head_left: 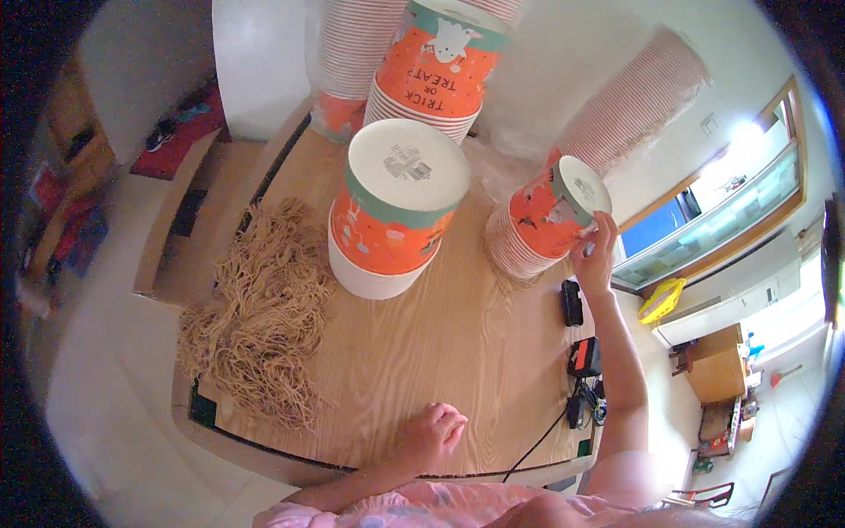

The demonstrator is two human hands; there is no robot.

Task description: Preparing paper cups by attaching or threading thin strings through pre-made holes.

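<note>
My right hand [595, 255] reaches to a tilted stack of upside-down paper buckets at the right, its fingers pinching the base edge of the top orange-and-teal paper bucket [547, 216]. Nested white rims show below it. Close to the table's near edge, my left hand [436, 434] rests with its fingers curled in, and nothing shows in them. Between and beyond my hands stands another upturned orange paper bucket [387, 233] with a teal band and white base. To its left lies a loose heap of tan twisted cords [264, 317].
More stacked buckets [436, 75] stand at the table's far side, some in clear plastic wrap [629, 101]. Black adapters [583, 356] and a cable lie along the right edge of the wooden table [414, 361]. An open cardboard box [189, 220] sits at the left.
</note>
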